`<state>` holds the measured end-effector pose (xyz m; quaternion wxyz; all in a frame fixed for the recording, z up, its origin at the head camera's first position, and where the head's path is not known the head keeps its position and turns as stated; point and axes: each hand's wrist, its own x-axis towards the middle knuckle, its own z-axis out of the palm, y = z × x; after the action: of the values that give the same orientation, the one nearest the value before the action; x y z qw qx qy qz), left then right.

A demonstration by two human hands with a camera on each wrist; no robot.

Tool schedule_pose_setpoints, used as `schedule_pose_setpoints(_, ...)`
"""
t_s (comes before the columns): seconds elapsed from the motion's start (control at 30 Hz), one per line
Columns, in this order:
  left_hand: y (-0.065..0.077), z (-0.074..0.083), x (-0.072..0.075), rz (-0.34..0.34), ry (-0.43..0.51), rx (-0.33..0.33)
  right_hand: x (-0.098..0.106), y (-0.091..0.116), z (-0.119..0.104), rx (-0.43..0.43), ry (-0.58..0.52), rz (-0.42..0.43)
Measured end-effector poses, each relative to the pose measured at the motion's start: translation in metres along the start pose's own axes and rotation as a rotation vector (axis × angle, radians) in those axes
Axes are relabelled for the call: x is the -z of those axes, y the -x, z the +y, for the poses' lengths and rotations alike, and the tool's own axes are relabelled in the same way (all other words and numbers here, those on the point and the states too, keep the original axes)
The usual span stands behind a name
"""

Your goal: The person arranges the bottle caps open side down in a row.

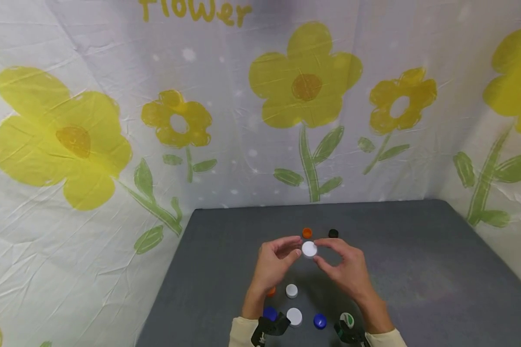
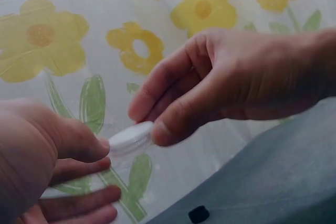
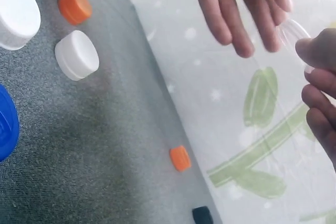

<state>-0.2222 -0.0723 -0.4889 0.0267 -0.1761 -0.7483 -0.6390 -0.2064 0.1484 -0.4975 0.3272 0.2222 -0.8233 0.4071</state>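
Observation:
Between my two hands, raised over the grey table, is a white bottle cap (image 1: pixel 309 249). My right hand (image 1: pixel 350 267) pinches its edge with thumb and fingertips, and the ribbed side of the cap (image 2: pixel 131 137) shows in the left wrist view. On the opposite side is my left hand (image 1: pixel 272 264), its thumb tip right at the cap's rim and its other fingers (image 3: pixel 226 17) loosely extended. Beyond the hands lie an orange cap (image 1: pixel 307 233) and a black cap (image 1: pixel 333 233).
Nearer me on the grey table (image 1: pixel 438 270) are a small white cap (image 1: pixel 292 291), a larger white cap (image 1: pixel 294 317), two blue caps, one of them (image 1: pixel 320 321) by my right wrist, a second orange cap (image 3: pixel 75 6) and a green-and-white cap (image 1: pixel 347 319). A flower-printed cloth (image 1: pixel 230 159) hangs behind.

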Motion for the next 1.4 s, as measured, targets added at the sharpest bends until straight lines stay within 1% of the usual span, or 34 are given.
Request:
schedule_pose_setpoints(0.1, 0.0, -0.002, -0.001, -0.021, -0.024, -0.082, 0.003, 0.001, 0.0, -0.057, -0.002, -0.011)
schedule_pose_setpoints(0.17, 0.001, -0.002, -0.003, -0.039, -0.036, -0.119, 0.006, 0.002, -0.001, -0.093, -0.006, -0.025)
schedule_pose_setpoints(0.3, 0.0, -0.002, -0.006, -0.061, -0.057, -0.16, 0.01, 0.004, -0.001, -0.148, -0.013, -0.058)
schedule_pose_setpoints(0.37, 0.001, -0.003, -0.008, -0.061, -0.109, -0.17, 0.012, 0.005, -0.001, -0.177, -0.015, -0.082)
schedule_pose_setpoints(0.43, 0.001, -0.003, -0.009, -0.062, -0.195, -0.182, 0.014, 0.006, 0.0, -0.207, -0.011, -0.117)
schedule_pose_setpoints(0.53, 0.003, -0.003, -0.012, -0.087, -0.349, -0.17, 0.017, 0.01, 0.002, -0.252, -0.007, -0.19)
schedule_pose_setpoints(0.6, 0.004, -0.003, -0.013, -0.118, -0.426, -0.149, 0.018, 0.012, 0.003, -0.273, -0.007, -0.243)
schedule_pose_setpoints(0.73, 0.005, -0.007, -0.016, -0.188, -0.511, -0.11, 0.02, 0.017, 0.006, -0.315, -0.013, -0.338)
schedule_pose_setpoints(0.87, 0.005, -0.015, -0.019, -0.25, -0.591, -0.104, 0.017, 0.026, 0.011, -0.354, -0.02, -0.402)
schedule_pose_setpoints(1.03, 0.009, -0.022, -0.023, -0.304, -0.642, -0.083, 0.013, 0.037, 0.015, -0.372, -0.014, -0.452)
schedule_pose_setpoints(1.17, 0.011, -0.025, -0.025, -0.313, -0.669, -0.083, 0.01, 0.041, 0.017, -0.367, 0.02, -0.47)
schedule_pose_setpoints(1.3, 0.012, -0.029, -0.028, -0.321, -0.693, -0.07, 0.009, 0.043, 0.018, -0.357, 0.069, -0.492)
schedule_pose_setpoints(1.4, 0.013, -0.033, -0.029, -0.334, -0.693, -0.053, 0.008, 0.045, 0.019, -0.347, 0.096, -0.518)
